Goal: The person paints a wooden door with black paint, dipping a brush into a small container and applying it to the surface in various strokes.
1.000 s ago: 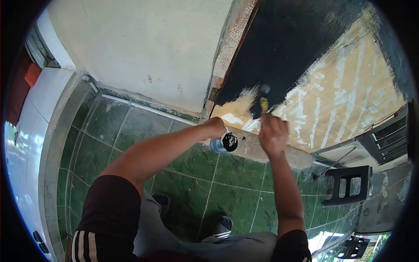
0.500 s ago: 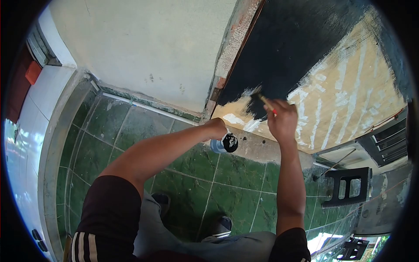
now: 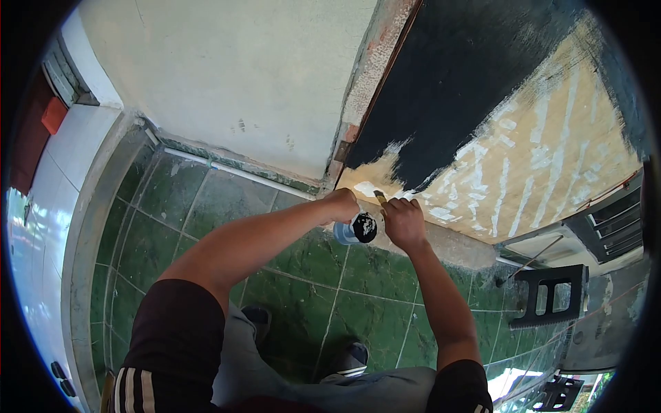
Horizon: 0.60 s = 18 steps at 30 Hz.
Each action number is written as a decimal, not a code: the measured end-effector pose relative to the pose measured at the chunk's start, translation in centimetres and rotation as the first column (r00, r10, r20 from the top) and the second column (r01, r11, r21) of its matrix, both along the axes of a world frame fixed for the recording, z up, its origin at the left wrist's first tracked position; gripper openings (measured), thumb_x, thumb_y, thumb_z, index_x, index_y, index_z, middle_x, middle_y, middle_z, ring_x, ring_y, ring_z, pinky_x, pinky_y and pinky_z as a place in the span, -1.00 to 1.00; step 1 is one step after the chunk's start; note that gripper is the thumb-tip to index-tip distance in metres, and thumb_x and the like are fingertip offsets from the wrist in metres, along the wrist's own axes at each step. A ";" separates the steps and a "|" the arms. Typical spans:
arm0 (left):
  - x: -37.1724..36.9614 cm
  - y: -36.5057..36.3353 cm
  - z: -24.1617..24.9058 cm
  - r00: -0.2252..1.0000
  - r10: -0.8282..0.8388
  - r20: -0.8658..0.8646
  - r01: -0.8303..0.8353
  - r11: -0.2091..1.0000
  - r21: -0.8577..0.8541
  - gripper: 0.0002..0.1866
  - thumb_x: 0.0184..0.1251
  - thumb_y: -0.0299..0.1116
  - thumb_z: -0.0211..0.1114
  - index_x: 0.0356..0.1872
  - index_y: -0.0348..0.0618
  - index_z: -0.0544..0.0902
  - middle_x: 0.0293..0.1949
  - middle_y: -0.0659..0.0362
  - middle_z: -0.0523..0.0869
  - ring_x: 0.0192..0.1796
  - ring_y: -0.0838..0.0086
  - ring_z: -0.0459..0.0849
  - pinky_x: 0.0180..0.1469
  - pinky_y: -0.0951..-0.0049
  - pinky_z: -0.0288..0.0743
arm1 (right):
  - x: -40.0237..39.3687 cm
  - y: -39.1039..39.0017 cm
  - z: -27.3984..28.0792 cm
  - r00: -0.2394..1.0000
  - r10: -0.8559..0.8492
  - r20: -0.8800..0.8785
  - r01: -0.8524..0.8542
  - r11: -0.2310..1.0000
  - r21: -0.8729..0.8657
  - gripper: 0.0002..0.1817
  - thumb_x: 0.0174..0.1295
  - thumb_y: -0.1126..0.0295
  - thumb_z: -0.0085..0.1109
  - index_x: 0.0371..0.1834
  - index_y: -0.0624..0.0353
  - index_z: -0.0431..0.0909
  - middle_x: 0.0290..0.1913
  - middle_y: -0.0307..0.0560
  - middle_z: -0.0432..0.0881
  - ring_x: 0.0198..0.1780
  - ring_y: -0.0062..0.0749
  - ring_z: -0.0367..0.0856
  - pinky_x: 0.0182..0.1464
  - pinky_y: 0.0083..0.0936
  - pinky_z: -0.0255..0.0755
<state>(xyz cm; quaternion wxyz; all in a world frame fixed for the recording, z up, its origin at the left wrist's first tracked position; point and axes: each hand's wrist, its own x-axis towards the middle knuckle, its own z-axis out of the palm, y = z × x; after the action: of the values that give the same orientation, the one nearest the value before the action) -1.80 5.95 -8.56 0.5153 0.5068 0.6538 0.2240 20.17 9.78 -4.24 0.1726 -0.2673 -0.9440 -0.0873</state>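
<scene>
My left hand is closed on a clear plastic cup with black paint inside, held over the green floor near the wall's foot. Just right of the cup, my right hand grips a paintbrush, its bristle end pointing up and left, close to the board's lower edge. The board is tan with white streaks on its right part. Black paint covers its upper left part, ending in a ragged edge above my right hand.
A pale wall stands at the upper left, with a white pipe along its base. On the right are a black plastic stool and a dark louvred frame. Green tiles lie around my feet.
My right hand has moved down and left with the brush, from the black paint's ragged edge to beside the cup. The left hand and cup have barely moved.
</scene>
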 end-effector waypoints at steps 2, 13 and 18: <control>-0.1 0.4 -0.9 1.000 -0.010 -0.022 0.010 1.000 0.001 -0.75 0.35 -0.36 0.30 -0.47 -0.33 0.66 -0.47 0.03 0.73 -0.41 0.37 0.78 -0.32 0.33 0.62 | -0.4 1.0 1.0 0.999 -0.034 -0.024 0.033 0.999 -0.021 -0.84 0.20 0.46 0.27 -0.16 0.15 0.72 -0.34 -0.17 0.63 -0.25 -0.27 0.65 -0.13 -0.30 0.42; 0.0 0.2 -0.9 0.997 0.016 0.070 -0.015 1.000 -0.011 -0.77 0.35 -0.37 0.29 -0.45 -0.33 0.67 -0.48 0.03 0.74 -0.42 0.36 0.78 -0.34 0.30 0.61 | -1.2 -0.9 14.2 0.901 0.064 -0.428 0.195 0.822 0.534 -0.83 0.26 0.43 0.35 -0.10 0.17 0.72 -0.17 -0.21 0.70 -0.29 -0.38 0.61 -0.23 -0.36 0.30; -0.1 0.6 -1.1 0.998 -0.031 -0.050 0.032 0.999 0.005 -0.77 0.33 -0.38 0.30 -0.46 -0.35 0.67 -0.47 0.02 0.74 -0.41 0.34 0.79 -0.34 0.29 0.61 | -1.0 0.4 5.0 0.974 -0.062 -0.218 0.142 0.916 0.375 -0.78 0.17 0.52 0.25 -0.10 0.15 0.70 -0.21 -0.18 0.70 -0.30 -0.33 0.61 -0.20 -0.33 0.36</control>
<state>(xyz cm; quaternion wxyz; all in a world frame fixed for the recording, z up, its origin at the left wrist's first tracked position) -1.89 6.57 -9.68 0.5007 0.5241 0.6577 0.2051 19.13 10.22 0.81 0.3119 -0.2845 -0.8702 -0.2540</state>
